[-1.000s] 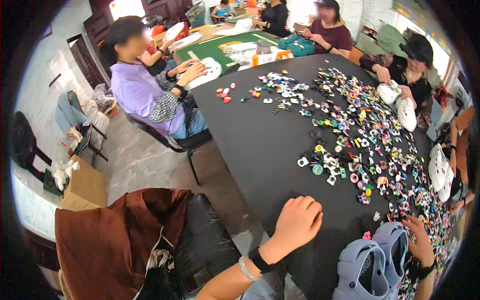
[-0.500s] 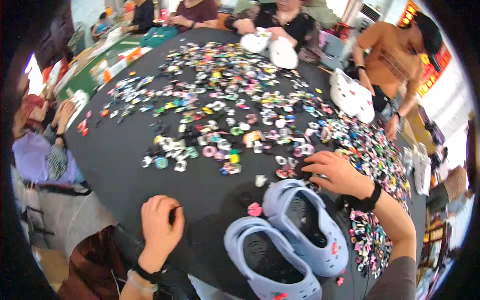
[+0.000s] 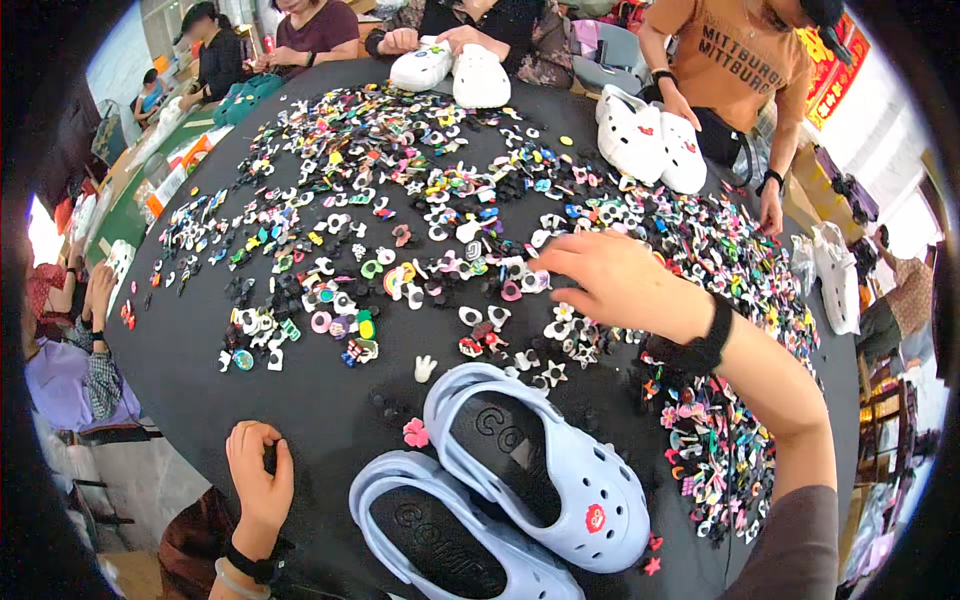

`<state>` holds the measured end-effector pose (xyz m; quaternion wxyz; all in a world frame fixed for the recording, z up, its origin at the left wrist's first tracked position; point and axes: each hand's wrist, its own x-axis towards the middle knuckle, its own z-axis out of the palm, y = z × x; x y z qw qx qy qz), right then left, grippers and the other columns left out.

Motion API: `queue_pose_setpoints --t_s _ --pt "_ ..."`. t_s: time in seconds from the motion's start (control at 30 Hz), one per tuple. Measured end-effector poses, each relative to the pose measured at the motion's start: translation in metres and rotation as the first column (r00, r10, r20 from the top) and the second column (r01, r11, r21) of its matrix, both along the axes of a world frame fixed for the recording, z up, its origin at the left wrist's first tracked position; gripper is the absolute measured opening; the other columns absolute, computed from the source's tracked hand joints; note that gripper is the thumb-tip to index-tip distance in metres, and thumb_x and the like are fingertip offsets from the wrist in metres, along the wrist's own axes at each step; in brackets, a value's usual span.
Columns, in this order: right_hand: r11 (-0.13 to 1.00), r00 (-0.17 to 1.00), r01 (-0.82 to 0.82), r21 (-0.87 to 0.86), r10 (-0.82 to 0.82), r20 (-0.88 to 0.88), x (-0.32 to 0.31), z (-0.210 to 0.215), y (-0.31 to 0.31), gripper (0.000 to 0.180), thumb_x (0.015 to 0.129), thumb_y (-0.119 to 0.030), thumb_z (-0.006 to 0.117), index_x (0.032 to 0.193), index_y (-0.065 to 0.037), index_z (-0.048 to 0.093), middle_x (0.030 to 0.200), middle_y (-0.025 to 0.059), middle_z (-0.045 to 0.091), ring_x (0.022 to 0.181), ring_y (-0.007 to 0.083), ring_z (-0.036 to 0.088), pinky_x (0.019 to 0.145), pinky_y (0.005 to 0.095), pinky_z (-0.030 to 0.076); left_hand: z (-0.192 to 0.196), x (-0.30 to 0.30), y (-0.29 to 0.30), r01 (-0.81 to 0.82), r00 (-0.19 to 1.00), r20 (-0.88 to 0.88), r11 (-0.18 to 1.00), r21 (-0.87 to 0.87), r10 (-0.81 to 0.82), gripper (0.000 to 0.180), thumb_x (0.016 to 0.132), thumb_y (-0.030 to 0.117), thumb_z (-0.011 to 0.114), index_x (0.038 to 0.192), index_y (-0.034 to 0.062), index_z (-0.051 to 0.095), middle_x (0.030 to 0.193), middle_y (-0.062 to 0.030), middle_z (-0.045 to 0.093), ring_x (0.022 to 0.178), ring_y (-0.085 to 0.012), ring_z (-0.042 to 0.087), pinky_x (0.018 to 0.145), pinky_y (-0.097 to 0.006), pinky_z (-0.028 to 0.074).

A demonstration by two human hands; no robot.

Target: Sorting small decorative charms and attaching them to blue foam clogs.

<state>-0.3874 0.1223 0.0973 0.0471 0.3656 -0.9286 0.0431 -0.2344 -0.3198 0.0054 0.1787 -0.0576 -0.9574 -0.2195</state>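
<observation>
On the dark table in front of me lies a pair of light blue clogs, the right clog (image 3: 590,510) and the left clog (image 3: 430,510). Each has black insoles; a red charm (image 3: 596,517) is on the right one's toe. My right hand (image 3: 620,285) reaches over loose shoe charms beyond the clogs, thumb and fingers apart, with nothing seen between them. Left of the clogs, my left hand (image 3: 258,475) rests at the table edge with loosely curled fingers. No object shows in it. A pink flower charm (image 3: 416,432) and a white hand-shaped charm (image 3: 425,368) lie close to the clogs.
Several heaps of colourful charms (image 3: 330,150) spread over the table (image 3: 180,370). Across it, one person holds white clogs (image 3: 480,78); another stands at the far right beside more white clogs (image 3: 630,135). A further person's hands (image 3: 100,290) are at the left edge.
The view has swung right, shifting the scene leftward. My right hand has moved farther over the charms, away from the blue clogs. My left hand stays curled by the table edge.
</observation>
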Motion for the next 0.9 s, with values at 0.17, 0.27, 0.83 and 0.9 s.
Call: queue_pose_setpoints --t_s 0.17,0.27,0.83,0.9 --pt "0.992 0.996 -0.064 -0.113 0.07 0.048 -0.037 -0.037 -0.016 0.053 0.082 -0.024 0.072 0.13 -0.011 0.056 0.132 0.0157 0.055 0.115 0.0352 0.056 0.098 0.0432 0.047 -0.001 -0.003 0.003 0.013 1.0 0.026 1.0 0.028 -0.013 0.014 0.077 -0.003 0.061 0.085 0.0041 0.052 0.088 -0.0105 0.051 0.082 -0.0275 0.048 0.078 -0.038 0.037" --pt "0.988 0.99 -0.12 -0.096 0.127 0.069 -0.042 -0.046 -0.013 0.037 0.08 -0.02 0.073 0.116 -0.015 0.066 0.134 0.0104 0.055 0.113 0.0329 0.056 0.097 0.0413 0.048 -0.003 -0.004 0.003 0.012 1.0 0.008 0.998 0.056 -0.012 0.014 0.077 -0.003 0.061 0.084 0.0042 0.052 0.087 -0.0105 0.051 0.082 -0.0276 0.048 0.077 -0.037 0.037" --pt "0.971 0.979 0.145 -0.19 -0.112 0.172 -0.112 -0.044 -0.029 0.051 0.08 0.005 0.048 0.129 -0.004 0.057 0.129 0.0189 0.059 0.121 0.0348 0.055 0.103 0.0394 0.043 0.0 -0.003 0.002 0.013 1.0 0.022 1.0 0.022 -0.014 0.016 0.075 -0.004 0.061 0.084 0.0043 0.051 0.087 -0.0101 0.051 0.082 -0.0271 0.049 0.076 -0.037 0.038" --pt "0.97 0.911 0.093 -0.224 0.008 0.413 -0.126 -0.04 -0.031 0.057 0.074 0.009 0.041 0.128 -0.002 0.057 0.13 0.0194 0.059 0.12 0.0351 0.056 0.102 0.039 0.043 -0.003 -0.004 0.003 0.0 0.999 0.033 0.999 0.049 -0.001 0.016 0.075 -0.003 0.062 0.083 0.0048 0.051 0.086 -0.0088 0.051 0.081 -0.0262 0.049 0.074 -0.037 0.038"
